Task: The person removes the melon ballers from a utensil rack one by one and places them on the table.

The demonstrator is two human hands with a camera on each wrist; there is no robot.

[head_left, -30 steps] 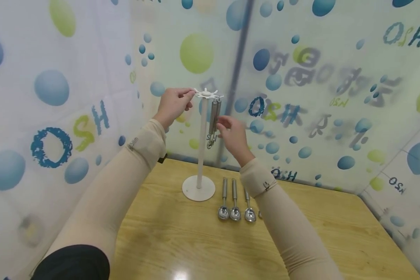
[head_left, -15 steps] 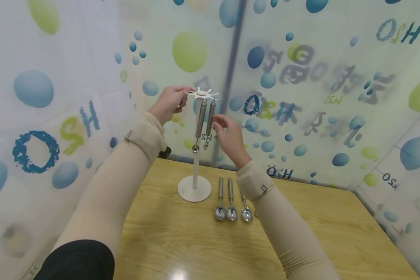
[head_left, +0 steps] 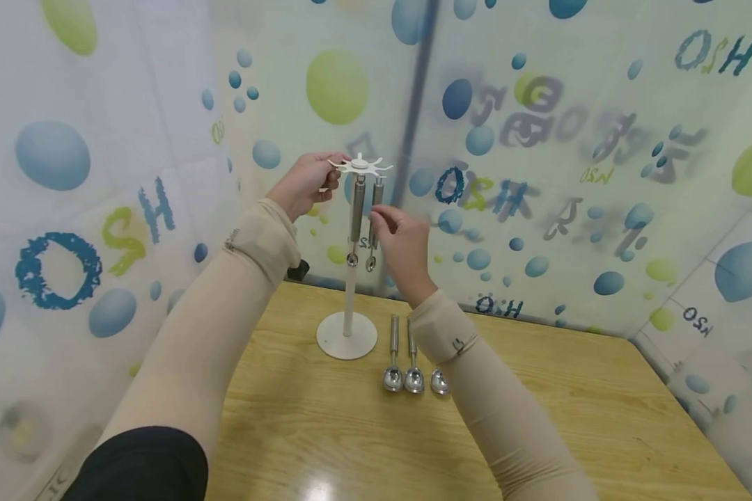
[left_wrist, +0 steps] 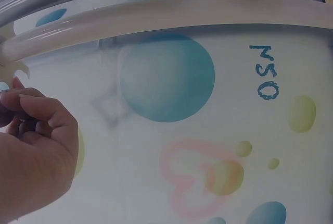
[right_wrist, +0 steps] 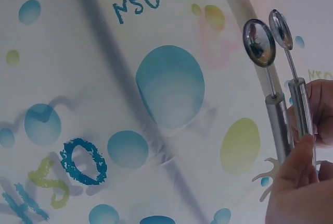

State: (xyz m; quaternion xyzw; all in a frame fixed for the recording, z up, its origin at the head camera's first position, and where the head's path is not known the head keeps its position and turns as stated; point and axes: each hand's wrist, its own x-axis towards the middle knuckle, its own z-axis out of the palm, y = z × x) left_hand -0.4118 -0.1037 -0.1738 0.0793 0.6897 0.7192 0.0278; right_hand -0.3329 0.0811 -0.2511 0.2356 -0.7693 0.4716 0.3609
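Observation:
A white rack point(head_left: 349, 282) stands upright, with a ring of hooks at its top. My left hand point(head_left: 307, 182) pinches one of those hooks from the left side; its fingers are curled in the left wrist view too. Two metal scoops hang from the rack: a nearer scoop point(head_left: 357, 212) in front of the pole and another scoop point(head_left: 377, 191) on the right. My right hand point(head_left: 404, 240) pinches the right scoop's handle between thumb and fingertips. Both round heads point down, and the right wrist view shows the scoop heads close up, the held scoop point(right_wrist: 281, 30) among them.
Several metal scoops lie side by side on the wooden table point(head_left: 326, 431), including one scoop point(head_left: 393, 379) right of the rack's base; my right sleeve point(head_left: 470, 362) covers part of them. Patterned curtains point(head_left: 539, 209) enclose the table's back and left.
The rack's top has turned, so the two hanging scoops have spread apart, one swinging left in front of the pole. My right fingers have closed in on the right scoop's handle.

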